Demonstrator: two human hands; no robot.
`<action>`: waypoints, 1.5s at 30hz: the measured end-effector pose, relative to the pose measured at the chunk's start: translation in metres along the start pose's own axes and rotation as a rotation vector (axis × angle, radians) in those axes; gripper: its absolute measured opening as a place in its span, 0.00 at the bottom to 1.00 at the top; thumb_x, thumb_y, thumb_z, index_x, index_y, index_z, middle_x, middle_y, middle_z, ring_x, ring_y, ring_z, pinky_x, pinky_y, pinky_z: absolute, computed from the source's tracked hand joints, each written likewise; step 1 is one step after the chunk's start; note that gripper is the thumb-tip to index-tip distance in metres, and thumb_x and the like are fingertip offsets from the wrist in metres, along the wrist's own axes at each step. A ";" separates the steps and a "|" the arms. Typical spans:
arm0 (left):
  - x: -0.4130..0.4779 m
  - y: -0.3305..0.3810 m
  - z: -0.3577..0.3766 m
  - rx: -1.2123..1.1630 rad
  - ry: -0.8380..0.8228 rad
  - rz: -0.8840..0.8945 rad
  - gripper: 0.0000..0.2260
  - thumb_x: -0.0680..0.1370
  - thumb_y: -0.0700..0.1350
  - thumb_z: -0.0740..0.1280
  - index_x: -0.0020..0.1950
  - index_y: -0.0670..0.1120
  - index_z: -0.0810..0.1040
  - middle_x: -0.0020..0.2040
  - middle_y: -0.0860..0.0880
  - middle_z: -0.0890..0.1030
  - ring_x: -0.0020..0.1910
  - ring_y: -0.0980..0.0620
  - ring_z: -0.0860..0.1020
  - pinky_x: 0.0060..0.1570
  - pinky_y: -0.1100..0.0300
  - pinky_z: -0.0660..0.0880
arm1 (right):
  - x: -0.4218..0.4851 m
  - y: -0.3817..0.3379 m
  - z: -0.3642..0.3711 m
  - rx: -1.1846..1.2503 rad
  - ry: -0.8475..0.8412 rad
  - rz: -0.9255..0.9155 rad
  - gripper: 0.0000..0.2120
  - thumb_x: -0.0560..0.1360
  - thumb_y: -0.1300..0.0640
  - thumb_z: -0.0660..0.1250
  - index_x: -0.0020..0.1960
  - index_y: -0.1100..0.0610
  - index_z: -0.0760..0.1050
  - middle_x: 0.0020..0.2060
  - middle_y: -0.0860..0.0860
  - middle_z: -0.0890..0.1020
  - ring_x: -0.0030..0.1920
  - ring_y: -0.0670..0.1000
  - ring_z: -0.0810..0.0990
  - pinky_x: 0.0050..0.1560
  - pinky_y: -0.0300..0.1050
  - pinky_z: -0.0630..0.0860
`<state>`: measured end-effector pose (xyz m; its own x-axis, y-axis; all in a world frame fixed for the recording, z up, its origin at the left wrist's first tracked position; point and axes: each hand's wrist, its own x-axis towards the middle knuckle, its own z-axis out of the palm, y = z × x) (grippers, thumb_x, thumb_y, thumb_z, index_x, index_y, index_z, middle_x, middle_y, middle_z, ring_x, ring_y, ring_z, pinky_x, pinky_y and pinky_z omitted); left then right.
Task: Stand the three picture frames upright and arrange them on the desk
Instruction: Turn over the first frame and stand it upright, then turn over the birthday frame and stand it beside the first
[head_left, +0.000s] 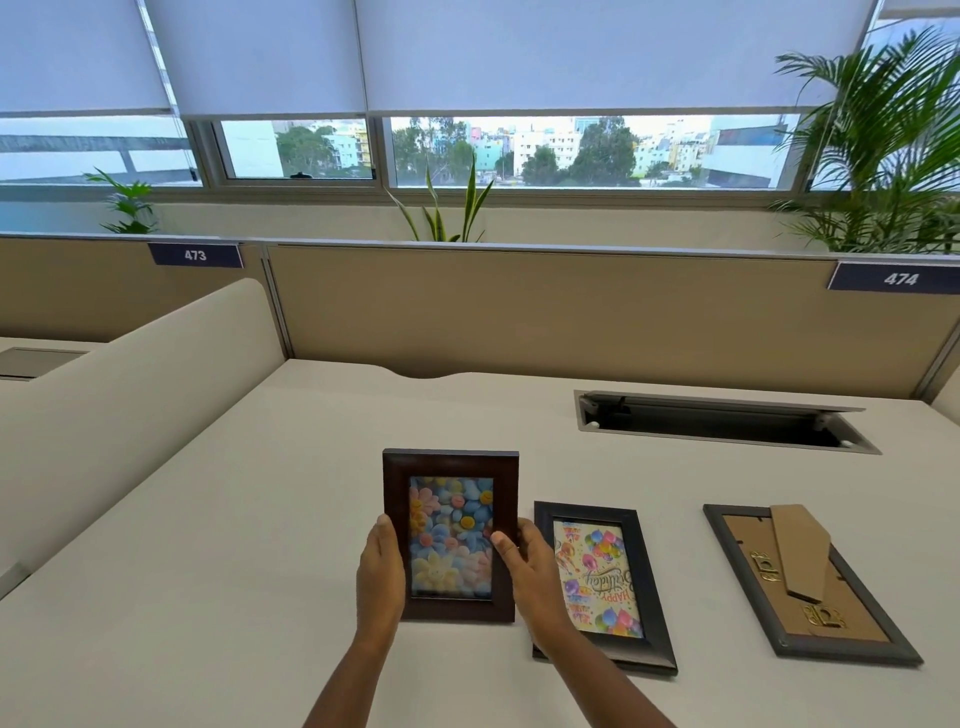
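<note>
While the left hand (381, 569) and right hand (524, 564) grip the flower frame (451, 535) by its sides near the front edge of the surface (234, 519), it may fall backward if released before its stand opens.

- A broad, smooth cream-white desk (218, 519) with a beige partition panel along its 12 o'clock edge.
- A rectangular cable hatch with a grey metal rim (727, 423), lid open, is set into the desktop towards 1 o'clock.
- A black-framed picture with a balloon birthday card (602, 584) lies flat, face up, near the middle.
- A grey frame lying face down, its brown cardboard back and stand showing (810, 582), rests flat at 3 o'clock, apart from the black one.
</note>
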<state>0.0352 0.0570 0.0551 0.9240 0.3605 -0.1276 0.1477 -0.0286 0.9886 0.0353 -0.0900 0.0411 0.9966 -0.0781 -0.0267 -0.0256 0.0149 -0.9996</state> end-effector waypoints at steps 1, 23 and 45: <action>-0.003 -0.001 0.002 0.047 0.067 0.048 0.21 0.81 0.51 0.49 0.70 0.41 0.64 0.68 0.38 0.70 0.67 0.40 0.69 0.66 0.46 0.69 | -0.001 -0.001 -0.001 -0.009 -0.014 -0.004 0.14 0.77 0.60 0.62 0.62 0.58 0.69 0.53 0.52 0.77 0.55 0.50 0.78 0.54 0.47 0.80; -0.092 -0.025 0.124 1.034 -0.441 0.253 0.23 0.80 0.43 0.55 0.74 0.46 0.54 0.76 0.35 0.46 0.76 0.39 0.47 0.75 0.52 0.52 | -0.023 0.014 -0.135 -0.790 0.307 0.336 0.09 0.77 0.57 0.63 0.51 0.63 0.75 0.51 0.61 0.79 0.50 0.56 0.77 0.48 0.44 0.74; -0.075 0.000 0.128 -0.145 -0.451 -0.378 0.12 0.81 0.42 0.55 0.60 0.39 0.73 0.55 0.40 0.78 0.52 0.46 0.76 0.46 0.57 0.75 | -0.022 -0.042 -0.185 -0.188 0.095 0.376 0.06 0.78 0.59 0.61 0.46 0.61 0.74 0.40 0.57 0.83 0.41 0.53 0.82 0.37 0.43 0.76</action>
<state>0.0107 -0.0897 0.0543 0.8798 -0.1105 -0.4623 0.4749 0.1630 0.8648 0.0004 -0.2735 0.0809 0.9039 -0.1933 -0.3816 -0.4079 -0.1211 -0.9050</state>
